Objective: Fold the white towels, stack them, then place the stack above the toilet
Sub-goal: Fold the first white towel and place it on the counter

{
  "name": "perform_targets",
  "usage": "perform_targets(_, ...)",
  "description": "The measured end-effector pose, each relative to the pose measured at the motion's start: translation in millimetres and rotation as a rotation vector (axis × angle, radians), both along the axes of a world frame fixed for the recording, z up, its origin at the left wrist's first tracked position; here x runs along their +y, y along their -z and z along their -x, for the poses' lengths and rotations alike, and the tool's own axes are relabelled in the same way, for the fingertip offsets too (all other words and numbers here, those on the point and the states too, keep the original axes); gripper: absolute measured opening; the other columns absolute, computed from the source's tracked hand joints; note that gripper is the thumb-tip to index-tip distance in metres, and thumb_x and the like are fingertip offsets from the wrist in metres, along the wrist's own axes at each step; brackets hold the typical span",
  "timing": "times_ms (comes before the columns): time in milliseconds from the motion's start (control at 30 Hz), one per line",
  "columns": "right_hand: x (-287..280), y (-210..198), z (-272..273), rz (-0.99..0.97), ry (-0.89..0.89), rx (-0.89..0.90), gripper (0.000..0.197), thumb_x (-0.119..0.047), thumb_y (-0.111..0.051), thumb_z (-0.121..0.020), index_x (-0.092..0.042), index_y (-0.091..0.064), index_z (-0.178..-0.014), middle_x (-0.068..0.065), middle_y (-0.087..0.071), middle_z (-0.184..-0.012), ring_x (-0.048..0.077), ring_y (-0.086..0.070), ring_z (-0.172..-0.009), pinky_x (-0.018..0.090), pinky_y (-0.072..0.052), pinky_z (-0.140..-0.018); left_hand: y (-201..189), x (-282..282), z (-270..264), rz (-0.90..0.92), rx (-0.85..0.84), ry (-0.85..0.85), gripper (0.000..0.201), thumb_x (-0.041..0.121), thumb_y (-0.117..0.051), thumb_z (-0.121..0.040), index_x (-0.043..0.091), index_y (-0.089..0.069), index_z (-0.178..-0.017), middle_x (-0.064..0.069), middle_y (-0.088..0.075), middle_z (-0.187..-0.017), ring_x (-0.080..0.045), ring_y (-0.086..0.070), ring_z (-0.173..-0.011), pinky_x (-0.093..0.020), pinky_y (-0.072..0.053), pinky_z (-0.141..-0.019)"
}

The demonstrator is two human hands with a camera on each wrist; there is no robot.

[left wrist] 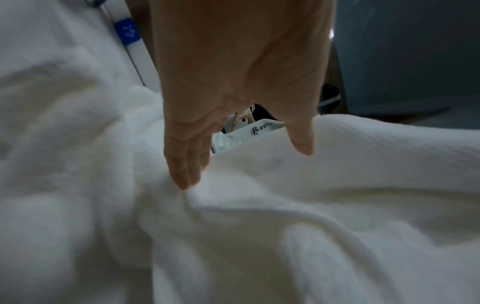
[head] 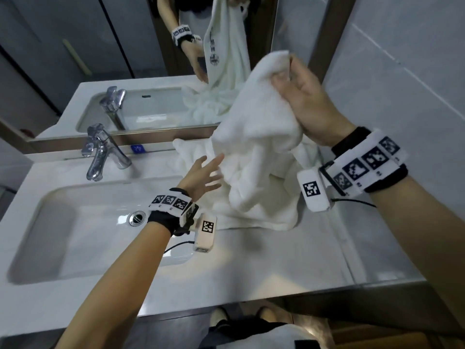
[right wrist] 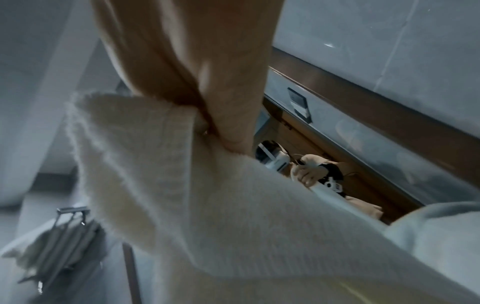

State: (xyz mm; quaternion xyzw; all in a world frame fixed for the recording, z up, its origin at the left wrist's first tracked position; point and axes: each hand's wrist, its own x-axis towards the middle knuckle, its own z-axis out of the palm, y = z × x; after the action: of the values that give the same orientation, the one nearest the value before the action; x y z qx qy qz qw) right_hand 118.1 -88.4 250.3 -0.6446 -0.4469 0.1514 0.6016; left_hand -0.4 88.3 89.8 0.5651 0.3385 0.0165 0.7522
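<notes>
On the white bench (head: 251, 260) to the right of the sink (head: 83, 222), a heap of white towels (head: 251, 212) lies crumpled against the mirror (head: 141, 46), and none of it is folded yet. The right hand (head: 305, 96) has one towel (head: 254, 137) pinched by its top edge, fingers and thumb curled tight into the cloth and holding it up above the heap so that it hangs down in loose folds onto the rest. The left hand (head: 203, 176) has hold of nothing: its fingers (left wrist: 185, 170) are straight and slightly spread, the tips touching or just at the hanging cloth. The towel looks like thick terry, soft and limp, light enough for one hand but with no stiffness at all, so it will sag and bunch wherever it is unsupported. It is not fragile, and its nap should give a sure hold. The best places to take it, I judge, are two corners of one edge, so that it drops flat before folding. In the mirror a round emblem with a strip of lettering shows on the towel, too small and reversed to read. A small blue label (head: 138, 148) sits on the ledge behind the chrome tap (head: 105, 152); its white mark cannot be read. Black-and-white coded squares cover the wrist bands (head: 370, 159).
</notes>
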Motion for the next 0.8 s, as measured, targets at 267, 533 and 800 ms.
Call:
perform_targets(267,1.1,-53.5,5.3,-0.232,0.01,0.067,0.018,-0.007,-0.031,-0.102,0.003,-0.037,-0.117,0.008,-0.051,-0.097,0.009,-0.055,-0.085,0.025,-0.048,-0.079,-35.5,-3.0,-8.9,-0.401,-0.235,0.105,0.054,0.02,-0.058,-0.091,0.02,-0.032,-0.138,0.004,-0.056,-0.12,-0.002,-0.058,-0.103,-0.017,-0.048,-0.08)
perform_targets(533,3.2,31.7,-7.9,0.193,0.077,0.267,0.024,-0.01,-0.041,-0.1,-0.006,-0.049,-0.122,0.008,-0.058,-0.116,0.015,-0.058,-0.104,0.03,-0.049,-0.094,-10.0,4.1,8.2,-0.242,-0.079,-0.042,0.029,0.025,-0.043,-0.099,0.006,-0.06,-0.112,-0.01,-0.068,-0.106,-0.027,-0.063,-0.1,-0.035,-0.052,-0.085)
perform_targets(800,12.0,118.1,6.5,0.483,0.173,0.495,0.033,-0.012,-0.047,-0.098,0.004,-0.046,-0.127,0.023,-0.056,-0.127,0.035,-0.056,-0.117,0.046,-0.047,-0.1,29.3,-17.3,4.8,-0.137,-0.022,0.295,0.094,0.026,-0.069,-0.076,0.04,-0.007,-0.146,0.006,-0.032,-0.132,-0.021,-0.055,-0.115,-0.035,-0.052,-0.087)
